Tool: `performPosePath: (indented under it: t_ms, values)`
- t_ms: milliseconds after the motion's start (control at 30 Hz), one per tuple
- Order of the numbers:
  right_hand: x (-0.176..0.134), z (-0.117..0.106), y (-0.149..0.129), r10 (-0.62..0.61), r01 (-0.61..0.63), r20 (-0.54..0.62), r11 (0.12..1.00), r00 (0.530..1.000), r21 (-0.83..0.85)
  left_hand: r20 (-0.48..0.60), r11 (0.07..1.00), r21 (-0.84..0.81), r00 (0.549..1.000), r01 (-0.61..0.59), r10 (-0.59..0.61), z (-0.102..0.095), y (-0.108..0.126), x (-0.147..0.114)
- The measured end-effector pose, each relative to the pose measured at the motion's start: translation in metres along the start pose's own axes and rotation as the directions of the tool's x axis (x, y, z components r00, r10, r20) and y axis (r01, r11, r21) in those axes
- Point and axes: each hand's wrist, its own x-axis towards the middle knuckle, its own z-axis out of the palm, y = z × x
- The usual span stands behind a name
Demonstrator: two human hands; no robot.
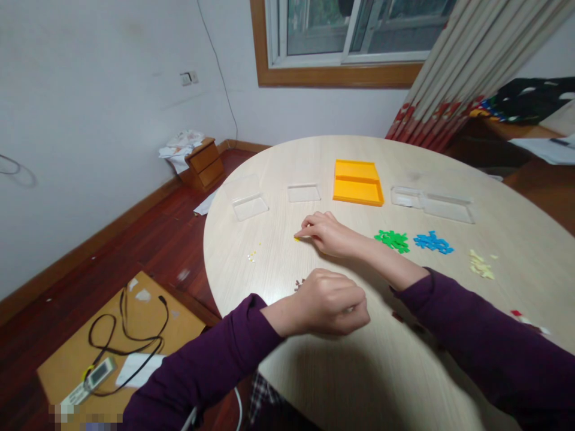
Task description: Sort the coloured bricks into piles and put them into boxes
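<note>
- Purple sleeves fill the lower left and lower right of the frame.
- Table: pale, from centre to right edge.
- Left hand, just below centre: curled into a loose fist above the table; whether it has hold of anything, I cannot tell.
- Right hand, centre: fingertips drawn close together at a yellow bit; whether they grip it or only touch it, I cannot tell.
- Orange box, upper centre, lying open.
- Clear trays, either side of the box.
- Green pieces and blue pieces, right of centre; pale pieces, farther right.
- Brown bits, partly behind the left hand.
- Yellow bit, centre, on the table: the step in hand looks like fingering or gathering it. Next move calls for a fine, light pinch.
- Specks, left of centre, scattered.
</note>
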Motion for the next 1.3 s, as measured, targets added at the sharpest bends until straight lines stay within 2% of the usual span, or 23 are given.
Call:
performPosePath:
  t_ms: [300, 467, 600, 700, 833, 967, 1067, 1167, 1300]
  values:
    - [0.01, 0.006, -0.004, -0.012, 0.011, -0.021, 0.999, 1.0, -0.042, 0.127, 0.999, 0.037, 0.992, 0.01, -0.015, 0.001, -0.001, -0.001]
    - [0.011, 0.007, -0.005, -0.01, 0.01, -0.014, 0.999, 1.0, -0.034, 0.045, 1.0, 0.006, 0.999, 0.008, -0.009, -0.001, 0.0, 0.0]
    - [0.01, 0.005, -0.012, -0.027, 0.027, 0.01, 1.0, 1.0, -0.003, 0.062, 1.0, 0.007, 0.998, 0.009, -0.01, -0.001, 0.0, -0.001]
    - [0.008, 0.003, -0.014, -0.032, 0.033, -0.02, 0.999, 0.999, 0.011, 0.086, 1.0, 0.006, 0.996, 0.011, -0.012, 0.0, 0.0, -0.001]
    - [0.001, 0.002, -0.012, -0.036, 0.036, -0.043, 0.999, 0.998, 0.003, 0.054, 1.0, -0.002, 0.998, 0.012, -0.012, 0.0, 0.0, -0.001]
    - [-0.002, 0.001, -0.014, -0.024, 0.023, -0.021, 1.0, 0.999, -0.011, 0.094, 1.0, 0.005, 0.996, -0.002, 0.001, 0.0, 0.0, 0.0]
    - [0.002, 0.002, -0.019, -0.021, 0.021, -0.002, 1.0, 1.0, -0.023, 0.061, 1.0, -0.007, 0.998, 0.001, 0.0, 0.0, -0.001, -0.001]
    - [0.008, 0.003, -0.023, -0.029, 0.029, 0.011, 1.0, 1.0, -0.012, 0.08, 1.0, -0.001, 0.997, -0.001, 0.001, 0.0, -0.001, -0.001]
    - [0.01, 0.003, -0.021, -0.006, 0.006, 0.011, 1.0, 1.0, 0.007, -0.001, 1.0, -0.013, 1.0, 0.0, 0.0, -0.001, 0.0, -0.001]
